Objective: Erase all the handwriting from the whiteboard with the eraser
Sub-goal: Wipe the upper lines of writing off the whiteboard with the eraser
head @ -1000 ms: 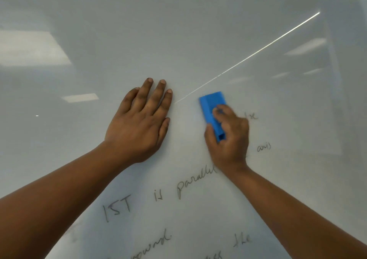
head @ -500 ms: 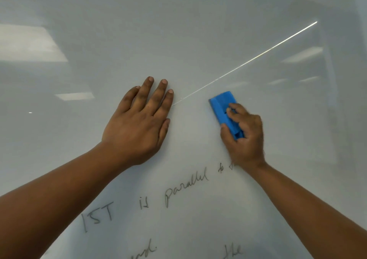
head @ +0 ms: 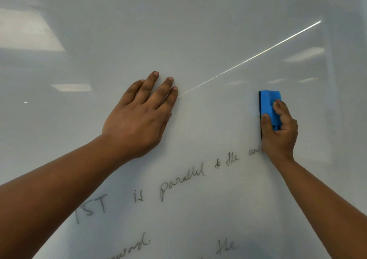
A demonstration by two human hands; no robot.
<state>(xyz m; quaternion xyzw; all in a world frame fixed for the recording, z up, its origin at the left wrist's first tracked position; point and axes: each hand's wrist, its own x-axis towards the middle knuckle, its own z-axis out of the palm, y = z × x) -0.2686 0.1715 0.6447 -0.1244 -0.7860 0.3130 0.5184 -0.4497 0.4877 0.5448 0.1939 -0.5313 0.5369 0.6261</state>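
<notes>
The whiteboard [head: 198, 30] fills the view. My right hand [head: 280, 131] grips a blue eraser [head: 268, 103] with a black felt side, held upright and pressed to the board at the right. My left hand [head: 139, 117] lies flat on the board left of centre, fingers together, holding nothing. Below both hands runs a line of black handwriting [head: 182, 177] reading "IST is parallel to the", whose last word disappears behind my right wrist. A second line of handwriting [head: 225, 247] shows at the bottom edge. The board above the hands carries no writing.
A thin bright streak of reflected light [head: 248, 60] crosses the board from my left fingertips to the upper right. Reflections of ceiling lights [head: 29, 30] show at the left. The board's right edge [head: 333, 99] stands just right of the eraser.
My right hand has slid the eraser to the right, away from my left hand, and the words that stood right of it are gone. My left hand has stayed put.
</notes>
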